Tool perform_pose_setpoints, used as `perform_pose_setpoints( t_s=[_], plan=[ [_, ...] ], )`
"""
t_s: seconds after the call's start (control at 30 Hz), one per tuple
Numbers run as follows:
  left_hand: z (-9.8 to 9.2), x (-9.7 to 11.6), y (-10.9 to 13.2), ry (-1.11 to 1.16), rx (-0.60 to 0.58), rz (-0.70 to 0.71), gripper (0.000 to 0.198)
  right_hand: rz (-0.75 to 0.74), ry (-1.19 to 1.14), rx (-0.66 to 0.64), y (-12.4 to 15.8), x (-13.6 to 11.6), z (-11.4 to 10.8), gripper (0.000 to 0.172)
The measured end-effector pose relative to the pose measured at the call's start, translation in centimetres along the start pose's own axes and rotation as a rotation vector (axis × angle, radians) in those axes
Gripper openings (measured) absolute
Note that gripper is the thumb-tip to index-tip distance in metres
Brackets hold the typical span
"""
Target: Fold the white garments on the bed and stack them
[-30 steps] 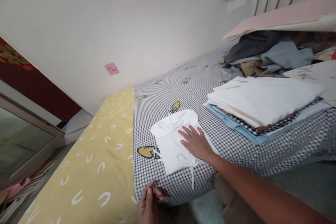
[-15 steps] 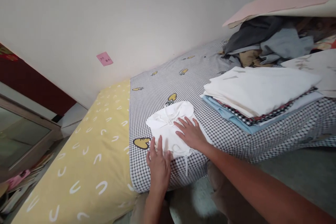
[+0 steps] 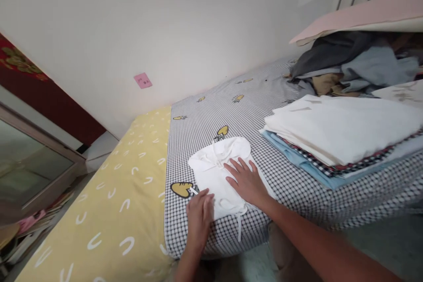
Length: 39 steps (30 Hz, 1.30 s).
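A small folded white garment (image 3: 221, 165) with thin ties lies on the checked sheet near the bed's front edge. One tie hangs down from its lower side, and another shows as a short white end by my left fingertips. My left hand (image 3: 200, 211) is at the garment's lower left edge, fingers bent and close together on the cloth; what lies under them is partly hidden. Spread flat over the right half of the garment is my right hand (image 3: 247, 180), its fingers apart.
A stack of folded clothes (image 3: 343, 128), white on top, sits to the right. Behind it are a heap of dark and grey clothes (image 3: 370, 61) and a pink sheet-like piece (image 3: 363, 15). Yellow bedding (image 3: 128, 202) covers the left side; the wall (image 3: 198, 31) rises behind.
My left hand has gone from outstretched fingers to bent ones at the garment's left edge. The right hand remains flat on the cloth. The whole view has shifted slightly.
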<state>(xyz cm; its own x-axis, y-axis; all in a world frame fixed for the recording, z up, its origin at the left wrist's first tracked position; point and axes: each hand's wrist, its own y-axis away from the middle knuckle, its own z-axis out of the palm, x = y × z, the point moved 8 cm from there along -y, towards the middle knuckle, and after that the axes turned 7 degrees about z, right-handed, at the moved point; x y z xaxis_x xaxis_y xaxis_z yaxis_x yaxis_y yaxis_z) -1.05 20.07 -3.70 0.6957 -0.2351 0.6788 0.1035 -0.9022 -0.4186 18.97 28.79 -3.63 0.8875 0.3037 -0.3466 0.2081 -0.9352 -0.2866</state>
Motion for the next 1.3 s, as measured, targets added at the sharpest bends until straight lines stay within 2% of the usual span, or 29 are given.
perform_pose_setpoints(
  t_s=[0.1,0.17,0.23,0.4,0.57,0.67,0.77,0.87,0.93,1.0,1.07,1.2,1.3],
  plan=[
    [-2.2,-0.1,-3.5,-0.055,0.147,0.039,0.028,-0.010,0.000,0.016,0.0,0.0,0.3,0.052],
    [-2.9,0.3,-6.4,-0.205,0.169,0.074,0.030,-0.009,-0.005,0.014,0.0,0.1,0.4,0.051],
    [-2.9,0.4,-9.4,-0.361,0.136,0.061,0.034,0.000,-0.010,0.008,0.0,0.2,0.5,0.050],
    [-1.2,-1.1,-15.5,-0.566,-0.022,-0.116,0.043,0.008,-0.030,-0.007,-0.1,0.3,0.8,0.050],
    [1.5,-3.7,-18.4,-0.516,-0.094,-0.196,0.040,0.002,-0.050,0.003,-0.1,0.4,0.9,0.050],
    [2.1,-4.0,-18.8,-0.491,-0.095,-0.180,0.023,0.008,-0.053,-0.004,-0.2,0.4,0.9,0.050],
    [1.4,-2.9,-18.4,-0.479,-0.068,-0.098,0.023,0.010,-0.045,-0.006,-0.2,0.4,0.8,0.050],
    [0.0,-1.2,-17.6,-0.439,0.020,0.024,0.019,0.007,-0.036,0.001,-0.2,0.3,0.7,0.050],
    [-0.8,-0.7,-16.8,-0.314,0.111,0.065,0.017,0.002,-0.033,0.011,-0.2,0.3,0.6,0.050],
    [-0.8,-1.3,-15.8,-0.157,0.155,0.026,0.018,-0.002,-0.031,0.020,-0.2,0.2,0.5,0.049],
    [0.0,-2.3,-14.6,-0.047,0.151,-0.041,0.023,0.002,-0.030,0.020,-0.3,0.2,0.4,0.049],
    [1.5,-3.7,-12.3,0.027,0.170,-0.113,0.034,0.013,-0.040,0.001,-0.3,0.2,0.5,0.049],
    [2.1,-4.0,-11.5,0.030,0.190,-0.122,0.035,0.014,-0.065,-0.006,-0.1,0.4,0.8,0.048]
  ],
)
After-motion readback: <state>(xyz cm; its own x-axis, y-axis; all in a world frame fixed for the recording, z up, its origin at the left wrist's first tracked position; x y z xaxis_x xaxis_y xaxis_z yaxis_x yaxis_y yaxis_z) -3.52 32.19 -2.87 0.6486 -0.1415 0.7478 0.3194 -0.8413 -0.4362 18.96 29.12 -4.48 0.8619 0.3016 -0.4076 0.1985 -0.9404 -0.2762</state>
